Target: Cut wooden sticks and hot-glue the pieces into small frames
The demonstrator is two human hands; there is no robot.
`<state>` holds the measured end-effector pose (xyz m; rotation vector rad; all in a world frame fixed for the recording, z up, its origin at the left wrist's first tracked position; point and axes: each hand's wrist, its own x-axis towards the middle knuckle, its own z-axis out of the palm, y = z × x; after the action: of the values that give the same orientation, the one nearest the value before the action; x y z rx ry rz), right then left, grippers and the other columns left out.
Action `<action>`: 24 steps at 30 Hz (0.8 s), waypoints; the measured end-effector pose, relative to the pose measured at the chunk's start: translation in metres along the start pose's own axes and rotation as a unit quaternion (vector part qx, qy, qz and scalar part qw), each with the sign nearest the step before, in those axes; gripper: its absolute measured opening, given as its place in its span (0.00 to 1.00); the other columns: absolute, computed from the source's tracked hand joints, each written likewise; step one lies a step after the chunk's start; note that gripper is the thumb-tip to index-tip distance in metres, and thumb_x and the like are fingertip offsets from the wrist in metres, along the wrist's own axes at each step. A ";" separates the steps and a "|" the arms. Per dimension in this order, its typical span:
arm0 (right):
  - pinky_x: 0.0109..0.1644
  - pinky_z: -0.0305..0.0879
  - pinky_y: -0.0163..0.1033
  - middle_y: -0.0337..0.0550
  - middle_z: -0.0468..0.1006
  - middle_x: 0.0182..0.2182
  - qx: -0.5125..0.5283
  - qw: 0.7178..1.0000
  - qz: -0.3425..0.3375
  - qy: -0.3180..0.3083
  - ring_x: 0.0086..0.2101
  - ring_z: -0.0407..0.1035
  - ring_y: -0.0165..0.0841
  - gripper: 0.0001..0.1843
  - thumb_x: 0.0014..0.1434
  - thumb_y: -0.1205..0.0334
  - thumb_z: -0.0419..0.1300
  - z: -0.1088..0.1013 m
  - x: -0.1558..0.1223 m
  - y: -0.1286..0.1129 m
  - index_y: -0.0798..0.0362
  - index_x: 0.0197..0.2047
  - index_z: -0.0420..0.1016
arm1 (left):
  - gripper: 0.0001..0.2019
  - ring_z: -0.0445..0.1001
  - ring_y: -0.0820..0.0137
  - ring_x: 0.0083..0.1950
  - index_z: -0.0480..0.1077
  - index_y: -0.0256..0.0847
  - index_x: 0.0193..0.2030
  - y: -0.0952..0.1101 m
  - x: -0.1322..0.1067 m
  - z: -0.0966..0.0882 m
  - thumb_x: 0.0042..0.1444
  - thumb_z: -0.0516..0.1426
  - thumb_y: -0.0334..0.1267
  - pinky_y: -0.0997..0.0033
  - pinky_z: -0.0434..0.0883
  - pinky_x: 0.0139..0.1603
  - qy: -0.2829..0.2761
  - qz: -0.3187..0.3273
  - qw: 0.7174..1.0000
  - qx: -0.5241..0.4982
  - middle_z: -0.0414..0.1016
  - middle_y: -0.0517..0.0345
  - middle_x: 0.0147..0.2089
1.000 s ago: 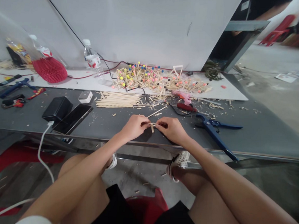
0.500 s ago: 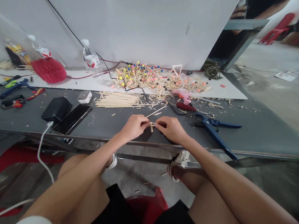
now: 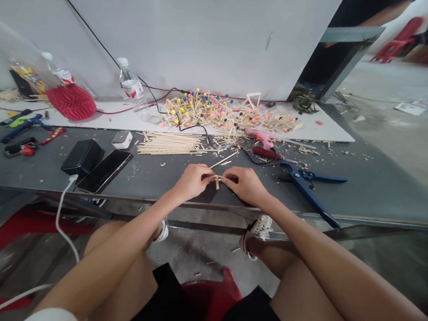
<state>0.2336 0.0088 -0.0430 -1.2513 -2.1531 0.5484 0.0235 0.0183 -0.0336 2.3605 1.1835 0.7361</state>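
Between my two hands, near the front edge of the grey table [image 3: 153, 183], is a small T-shaped piece of wooden sticks [image 3: 217, 183]. My left hand [image 3: 196, 179] pinches the left end of its crosspiece. The right end is pinched by my right hand [image 3: 242, 182]. A short stick points from the middle of the piece towards me. Just beyond my fingers lies a loose wooden stick [image 3: 224, 160]. Behind it to the left is a row of thin wooden sticks [image 3: 171, 144]. My fingertips partly hide the ends of the piece.
Blue cutters [image 3: 308, 190], a red-handled screwdriver [image 3: 266, 153] and a pink glue gun [image 3: 261, 137] lie to the right. A phone [image 3: 105, 171] and a black power block [image 3: 83, 156] are on the left. Stick pieces with coloured balls [image 3: 203, 110] are heaped at the back.
The view has shifted very slightly. Both hands keep the same pinch on the wooden piece. A person's hand at the upper right has mostly gone from sight.
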 end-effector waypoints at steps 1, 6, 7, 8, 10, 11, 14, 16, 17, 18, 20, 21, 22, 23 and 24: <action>0.33 0.56 0.34 0.40 0.79 0.29 0.000 1.000 -0.001 0.000 0.29 0.68 0.30 0.04 0.58 0.65 0.62 0.000 0.000 0.000 0.54 0.33 0.78 | 0.07 0.68 0.73 0.29 0.79 0.37 0.34 0.000 0.000 0.000 0.59 0.59 0.29 0.74 0.60 0.31 -0.001 0.000 1.000 0.000 0.74 0.57 0.30; 0.33 0.56 0.34 0.40 0.79 0.29 0.001 1.000 0.000 -0.004 0.28 0.68 0.30 0.04 0.58 0.65 0.62 0.000 -0.001 0.000 0.54 0.33 0.78 | 0.07 0.68 0.73 0.29 0.79 0.37 0.33 0.003 0.000 -0.002 0.59 0.59 0.28 0.73 0.60 0.31 -0.005 -0.003 1.000 0.010 0.73 0.57 0.29; 0.33 0.56 0.34 0.40 0.79 0.29 0.001 1.000 0.001 -0.004 0.28 0.68 0.30 0.04 0.58 0.65 0.62 0.000 -0.001 0.000 0.54 0.34 0.79 | 0.07 0.68 0.73 0.29 0.79 0.37 0.33 0.003 0.000 -0.002 0.59 0.59 0.28 0.73 0.59 0.31 -0.004 -0.004 1.000 0.013 0.73 0.57 0.29; 0.33 0.56 0.34 0.40 0.79 0.29 0.002 1.000 0.002 -0.004 0.28 0.68 0.30 0.04 0.58 0.65 0.62 0.000 -0.001 0.000 0.54 0.34 0.79 | 0.07 0.68 0.73 0.29 0.79 0.38 0.33 0.004 0.000 -0.002 0.59 0.59 0.28 0.73 0.59 0.31 -0.002 -0.006 1.000 0.014 0.73 0.57 0.29; 0.33 0.56 0.34 0.40 0.79 0.29 0.004 1.000 0.003 -0.003 0.28 0.68 0.30 0.05 0.58 0.65 0.62 0.000 -0.001 0.001 0.54 0.34 0.79 | 0.07 0.68 0.73 0.29 0.79 0.38 0.33 0.004 -0.001 -0.001 0.58 0.59 0.29 0.73 0.59 0.31 0.001 -0.010 1.000 0.014 0.73 0.57 0.29; 0.33 0.56 0.34 0.40 0.79 0.28 0.006 1.000 0.004 -0.002 0.28 0.68 0.30 0.05 0.58 0.65 0.62 0.001 -0.001 0.001 0.54 0.34 0.79 | 0.07 0.68 0.73 0.29 0.79 0.37 0.33 0.004 -0.001 -0.001 0.58 0.59 0.29 0.73 0.59 0.31 0.002 -0.012 1.000 0.014 0.73 0.57 0.29; 0.33 0.56 0.34 0.40 0.78 0.28 0.010 1.000 0.003 -0.002 0.28 0.68 0.29 0.05 0.58 0.64 0.62 0.001 -0.001 0.001 0.54 0.34 0.78 | 0.07 0.67 0.73 0.29 0.79 0.37 0.33 0.004 -0.001 -0.001 0.59 0.59 0.29 0.73 0.60 0.31 0.002 -0.011 1.000 0.015 0.73 0.57 0.29; 0.33 0.56 0.34 0.40 0.79 0.28 0.010 1.000 0.002 -0.002 0.28 0.68 0.29 0.05 0.58 0.64 0.61 0.000 0.000 0.000 0.54 0.33 0.78 | 0.07 0.67 0.73 0.29 0.79 0.37 0.33 0.004 -0.001 -0.001 0.59 0.59 0.29 0.73 0.60 0.31 0.000 -0.010 1.000 0.017 0.72 0.57 0.29; 0.33 0.56 0.34 0.40 0.78 0.28 0.010 1.000 0.003 -0.002 0.28 0.68 0.29 0.05 0.58 0.64 0.61 0.000 0.000 0.000 0.54 0.33 0.78 | 0.07 0.67 0.73 0.29 0.79 0.37 0.34 0.004 -0.001 -0.001 0.59 0.59 0.29 0.73 0.60 0.31 -0.002 -0.010 1.000 0.018 0.72 0.57 0.29; 0.32 0.56 0.34 0.40 0.78 0.28 0.009 1.000 0.003 -0.002 0.28 0.67 0.29 0.05 0.58 0.64 0.61 0.000 -0.001 0.000 0.54 0.33 0.78 | 0.07 0.67 0.73 0.29 0.79 0.38 0.34 0.004 -0.001 -0.001 0.59 0.59 0.29 0.73 0.60 0.31 -0.003 -0.009 1.000 0.019 0.72 0.57 0.29; 0.32 0.56 0.34 0.40 0.78 0.28 0.009 1.000 0.003 -0.001 0.28 0.67 0.29 0.05 0.58 0.64 0.61 0.000 -0.001 0.000 0.54 0.33 0.78 | 0.08 0.67 0.73 0.29 0.80 0.38 0.34 0.003 -0.001 -0.001 0.59 0.58 0.29 0.73 0.60 0.32 -0.004 -0.006 1.000 0.020 0.73 0.57 0.29; 0.32 0.56 0.34 0.40 0.78 0.28 0.009 1.000 0.003 -0.001 0.28 0.67 0.30 0.05 0.58 0.64 0.61 0.000 -0.001 0.000 0.54 0.33 0.78 | 0.08 0.67 0.73 0.29 0.80 0.38 0.34 0.003 -0.001 -0.001 0.59 0.58 0.29 0.73 0.60 0.32 -0.004 -0.005 1.000 0.020 0.73 0.56 0.29; 0.32 0.56 0.34 0.41 0.78 0.28 0.009 1.000 0.002 0.000 0.28 0.67 0.30 0.05 0.58 0.64 0.61 0.000 -0.002 0.000 0.54 0.33 0.78 | 0.08 0.68 0.73 0.29 0.80 0.38 0.34 0.003 -0.001 -0.001 0.60 0.58 0.30 0.72 0.60 0.31 -0.004 -0.004 1.000 0.019 0.73 0.56 0.30; 0.32 0.56 0.34 0.41 0.78 0.28 0.009 1.000 0.002 0.001 0.28 0.67 0.30 0.05 0.58 0.64 0.61 0.000 -0.002 0.000 0.54 0.33 0.78 | 0.08 0.68 0.72 0.29 0.80 0.38 0.34 0.002 -0.001 0.000 0.60 0.58 0.30 0.72 0.60 0.31 -0.004 -0.003 1.000 0.018 0.73 0.56 0.30; 0.32 0.56 0.34 0.41 0.78 0.28 0.008 1.000 0.002 0.002 0.28 0.67 0.30 0.05 0.58 0.64 0.61 0.000 -0.002 0.000 0.54 0.33 0.78 | 0.08 0.67 0.72 0.29 0.80 0.38 0.34 0.002 -0.001 0.000 0.60 0.58 0.31 0.72 0.60 0.31 -0.003 -0.003 1.000 0.017 0.73 0.56 0.30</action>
<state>0.2342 0.0075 -0.0438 -1.2464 -2.1395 0.5631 0.0242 0.0166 -0.0327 2.3836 1.2101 0.7101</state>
